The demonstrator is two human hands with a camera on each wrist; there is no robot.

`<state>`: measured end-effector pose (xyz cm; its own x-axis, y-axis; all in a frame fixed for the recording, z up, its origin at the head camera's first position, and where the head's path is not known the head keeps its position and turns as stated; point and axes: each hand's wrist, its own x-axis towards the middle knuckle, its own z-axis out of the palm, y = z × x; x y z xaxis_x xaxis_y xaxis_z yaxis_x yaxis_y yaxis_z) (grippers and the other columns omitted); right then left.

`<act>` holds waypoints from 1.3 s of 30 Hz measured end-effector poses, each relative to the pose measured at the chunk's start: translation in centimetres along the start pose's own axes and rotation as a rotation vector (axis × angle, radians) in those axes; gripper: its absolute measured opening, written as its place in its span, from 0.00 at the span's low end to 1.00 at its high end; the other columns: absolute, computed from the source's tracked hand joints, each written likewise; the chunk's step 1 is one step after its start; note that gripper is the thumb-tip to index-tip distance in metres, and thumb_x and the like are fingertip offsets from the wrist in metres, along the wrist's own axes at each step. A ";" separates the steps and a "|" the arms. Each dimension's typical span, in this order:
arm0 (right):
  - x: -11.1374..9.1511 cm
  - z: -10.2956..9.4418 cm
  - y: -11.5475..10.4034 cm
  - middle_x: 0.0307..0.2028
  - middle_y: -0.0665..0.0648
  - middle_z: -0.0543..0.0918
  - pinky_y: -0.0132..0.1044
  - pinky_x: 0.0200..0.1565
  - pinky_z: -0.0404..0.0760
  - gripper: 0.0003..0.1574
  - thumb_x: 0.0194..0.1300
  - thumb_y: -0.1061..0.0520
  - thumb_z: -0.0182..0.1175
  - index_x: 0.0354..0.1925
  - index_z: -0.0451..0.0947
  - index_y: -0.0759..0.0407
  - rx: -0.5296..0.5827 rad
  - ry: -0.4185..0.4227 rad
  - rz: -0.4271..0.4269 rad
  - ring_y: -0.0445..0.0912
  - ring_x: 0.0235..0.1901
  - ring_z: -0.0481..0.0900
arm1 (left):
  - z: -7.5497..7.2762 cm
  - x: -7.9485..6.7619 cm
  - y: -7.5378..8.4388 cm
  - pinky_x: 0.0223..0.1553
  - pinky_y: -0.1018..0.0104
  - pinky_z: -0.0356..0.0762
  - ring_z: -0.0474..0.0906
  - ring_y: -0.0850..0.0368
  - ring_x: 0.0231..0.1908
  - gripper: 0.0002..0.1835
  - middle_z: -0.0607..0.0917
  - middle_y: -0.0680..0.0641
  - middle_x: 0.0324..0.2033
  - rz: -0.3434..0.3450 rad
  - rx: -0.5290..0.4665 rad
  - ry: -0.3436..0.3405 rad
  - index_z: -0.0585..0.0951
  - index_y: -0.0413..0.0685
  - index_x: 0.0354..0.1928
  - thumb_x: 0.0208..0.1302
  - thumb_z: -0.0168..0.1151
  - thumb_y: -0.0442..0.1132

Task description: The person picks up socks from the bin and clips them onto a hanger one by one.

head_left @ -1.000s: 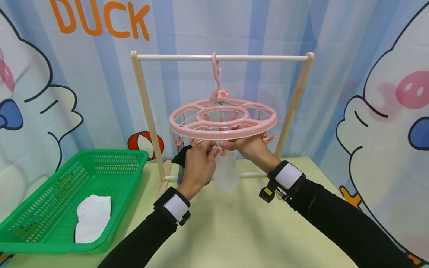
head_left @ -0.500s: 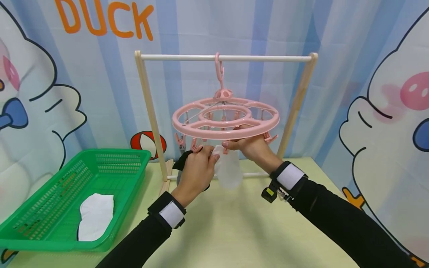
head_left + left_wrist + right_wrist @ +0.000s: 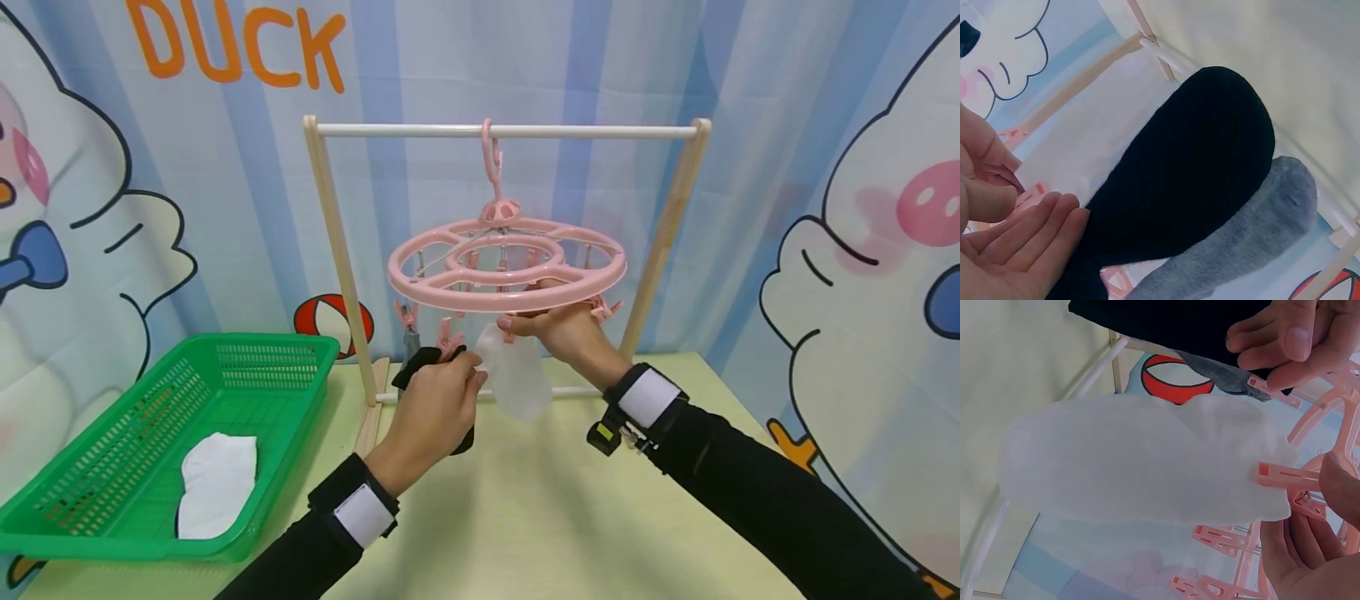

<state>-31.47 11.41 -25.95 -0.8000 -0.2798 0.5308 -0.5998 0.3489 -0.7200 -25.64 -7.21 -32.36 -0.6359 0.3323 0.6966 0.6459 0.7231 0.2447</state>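
A white sock (image 3: 517, 375) hangs from a pink clothes peg (image 3: 1282, 474) at the front of the round pink drying hanger (image 3: 450, 297). My right hand (image 3: 566, 329) is under the ring, thumb and fingers on either side of that peg. Just left of the white sock is my left hand (image 3: 438, 400), its fingers loosely bent and holding nothing in the right wrist view. They overlap a black sock (image 3: 1191, 169), which hangs from a neighbouring peg. Behind it hangs a grey sock (image 3: 1229, 247).
The hanger hooks onto the white rail (image 3: 585, 132) of a wooden-sided rack (image 3: 339, 250). At left on the table (image 3: 555, 517) stands a green basket (image 3: 300, 433) with a white sock with a dark edge (image 3: 216, 483) inside. More pink pegs (image 3: 1222, 540) dangle around the ring.
My left hand has let go of the white sock's top edge and moved down and left. The right hand stays at its peg. The white sock now hangs free below it.
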 end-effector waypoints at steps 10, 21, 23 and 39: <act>0.2 -0.1 0.3 0.28 0.55 0.84 0.41 0.33 0.73 0.12 0.55 0.58 0.73 0.36 0.81 0.60 -0.034 0.001 -0.055 0.45 0.30 0.78 | -1.6 0.5 1.6 0.25 0.68 0.77 0.76 0.62 0.26 0.04 0.83 0.50 0.28 0.133 -0.026 0.119 0.81 0.41 0.41 0.66 0.62 0.31; 0.0 0.0 0.5 0.30 0.55 0.83 0.42 0.35 0.78 0.16 0.52 0.58 0.75 0.39 0.81 0.61 -0.060 0.046 -0.054 0.45 0.31 0.79 | -4.3 4.0 3.0 0.54 0.57 0.75 0.77 0.47 0.45 0.18 0.82 0.39 0.41 0.381 0.145 0.414 0.81 0.33 0.49 0.56 0.70 0.28; 0.0 0.1 0.5 0.32 0.56 0.84 0.42 0.36 0.78 0.18 0.52 0.58 0.75 0.41 0.81 0.62 -0.062 0.048 -0.044 0.45 0.32 0.79 | -4.5 4.6 2.9 0.57 0.57 0.72 0.77 0.45 0.48 0.20 0.82 0.38 0.44 0.392 0.187 0.406 0.81 0.33 0.51 0.55 0.71 0.29; -0.6 0.2 1.0 0.35 0.56 0.84 0.40 0.37 0.76 0.15 0.59 0.60 0.70 0.45 0.82 0.63 -0.026 0.006 -0.026 0.46 0.34 0.78 | -3.6 5.0 1.6 0.55 0.55 0.75 0.78 0.46 0.47 0.17 0.84 0.40 0.41 0.416 0.161 0.359 0.83 0.35 0.47 0.54 0.71 0.26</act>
<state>-31.63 11.75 -27.08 -0.7843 -0.2840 0.5515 -0.6203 0.3648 -0.6943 -26.26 -6.52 -26.01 -0.1407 0.4022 0.9047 0.7208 0.6680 -0.1849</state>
